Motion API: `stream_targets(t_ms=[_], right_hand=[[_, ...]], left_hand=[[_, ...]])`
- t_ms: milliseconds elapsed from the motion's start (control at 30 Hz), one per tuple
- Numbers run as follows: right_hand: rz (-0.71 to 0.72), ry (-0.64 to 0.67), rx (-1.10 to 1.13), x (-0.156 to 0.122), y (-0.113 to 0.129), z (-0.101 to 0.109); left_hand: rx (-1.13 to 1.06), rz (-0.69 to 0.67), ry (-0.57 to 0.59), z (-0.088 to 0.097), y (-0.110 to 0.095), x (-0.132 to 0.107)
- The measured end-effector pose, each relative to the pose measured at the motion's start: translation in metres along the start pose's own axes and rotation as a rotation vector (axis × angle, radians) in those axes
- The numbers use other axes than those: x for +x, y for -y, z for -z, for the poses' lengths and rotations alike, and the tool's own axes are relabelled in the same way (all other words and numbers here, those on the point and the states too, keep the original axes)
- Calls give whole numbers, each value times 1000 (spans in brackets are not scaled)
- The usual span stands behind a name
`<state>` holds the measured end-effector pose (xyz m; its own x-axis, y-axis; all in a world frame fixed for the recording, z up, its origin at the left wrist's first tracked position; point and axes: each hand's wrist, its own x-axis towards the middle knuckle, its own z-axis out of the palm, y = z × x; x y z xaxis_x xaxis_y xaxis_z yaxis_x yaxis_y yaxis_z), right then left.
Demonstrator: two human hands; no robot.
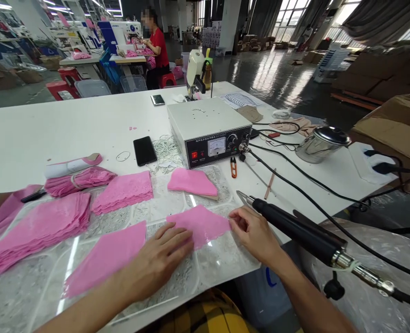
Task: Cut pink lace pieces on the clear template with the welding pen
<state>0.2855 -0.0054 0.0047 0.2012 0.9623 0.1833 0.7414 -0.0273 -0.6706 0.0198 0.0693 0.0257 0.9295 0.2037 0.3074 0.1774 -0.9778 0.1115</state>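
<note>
My left hand (163, 259) lies flat, fingers spread, on the near edge of a pink lace fabric piece (201, 224) on the glass work plate (177, 282). My right hand (255, 231) pinches the right corner of the same piece with its fingertips. A black handheld cutting tool (295, 226) with a metal tip rests on the table just right of my right hand; its cable runs back to the white control box (210, 129).
Stacks of pink lace pieces (41, 226) lie to the left, one piece (191, 181) on a template ahead. A black phone (144, 150), small snips (233, 167), a metal pot (321, 143) and cardboard boxes stand around. A person in red sits at a sewing machine far back.
</note>
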Motion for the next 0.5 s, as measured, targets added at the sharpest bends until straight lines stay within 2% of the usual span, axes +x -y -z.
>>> stream_targets(t_ms=[133,233,333,500], right_hand=[[46,-40,43,-4,-4,1],[89,-94,67,-8,-7,1],[101,-140,104,-13,-10,1],[195,-158,104,-23,-14,-2]], left_hand=[[-44,-88,70,-9,13,38],[-84,-145,152,-20,20,55],[-84,-154,202,-28,22,60],[-29,-142,198,-32,21,57]])
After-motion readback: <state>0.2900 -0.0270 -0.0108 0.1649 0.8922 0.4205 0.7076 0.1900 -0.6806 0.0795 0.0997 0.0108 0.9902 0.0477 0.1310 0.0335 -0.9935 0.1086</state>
